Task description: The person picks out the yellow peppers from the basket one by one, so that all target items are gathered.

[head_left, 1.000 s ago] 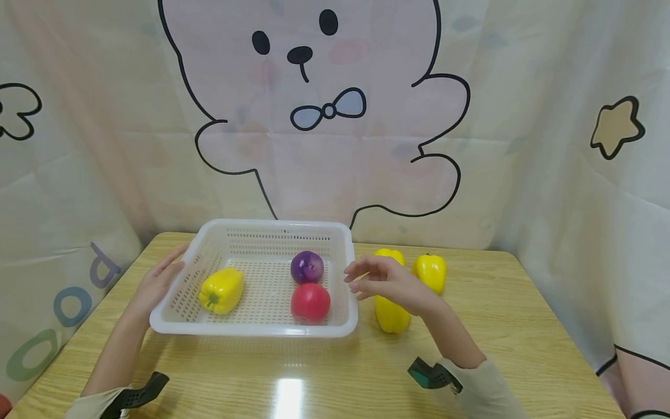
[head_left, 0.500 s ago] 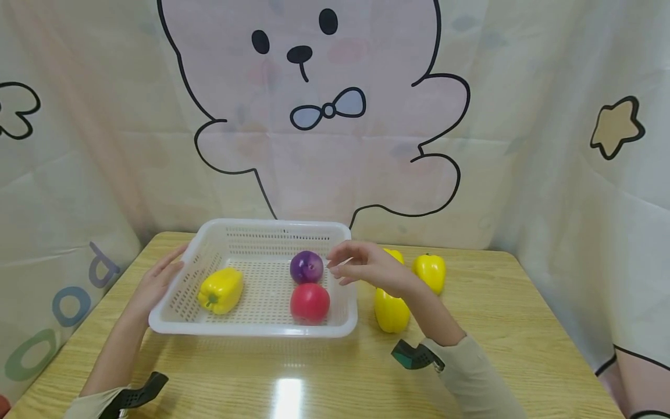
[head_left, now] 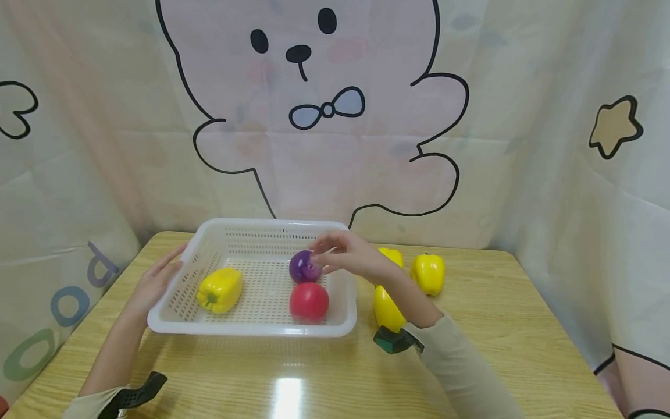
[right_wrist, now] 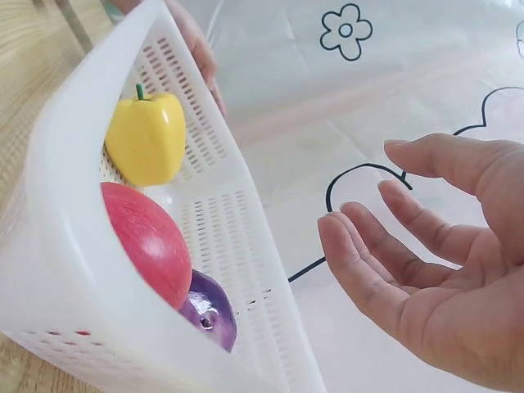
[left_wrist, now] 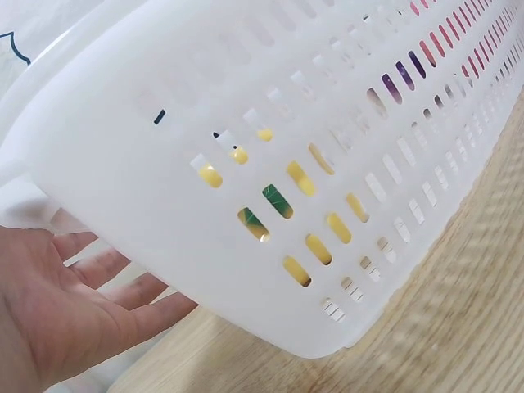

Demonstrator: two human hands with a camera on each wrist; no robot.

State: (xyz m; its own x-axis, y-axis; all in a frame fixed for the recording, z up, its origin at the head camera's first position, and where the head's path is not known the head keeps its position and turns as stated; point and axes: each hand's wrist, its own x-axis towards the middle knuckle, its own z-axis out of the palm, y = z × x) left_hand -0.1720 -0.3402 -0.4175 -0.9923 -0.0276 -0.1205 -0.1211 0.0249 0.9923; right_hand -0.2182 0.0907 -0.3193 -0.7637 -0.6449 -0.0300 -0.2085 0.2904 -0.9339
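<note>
A white plastic basket [head_left: 251,329] with slotted walls stands on the table. My left hand [head_left: 156,286] is at its left end; in the left wrist view, the relaxed fingers [left_wrist: 106,319] reach under the rim, lightly touching or just beside the wall. My right hand [head_left: 349,255] hovers over the basket's right side with loosely bent fingers and nothing between them. Below its fingertips lies a round purple toy fruit or vegetable [head_left: 301,269], partly covered in the head view. A round red one [head_left: 309,304] sits in front of it. A yellow bell pepper [head_left: 220,291] lies in the basket's left part.
More yellow bell peppers stand on the table right of the basket: one at the far right [head_left: 428,274], others partly behind my right forearm [head_left: 386,308]. The wooden table [head_left: 225,372] backs onto a printed curtain [head_left: 324,169].
My right hand has moved left, from beside the basket's right rim to above the purple piece. The left hand and the basket have stayed in place.
</note>
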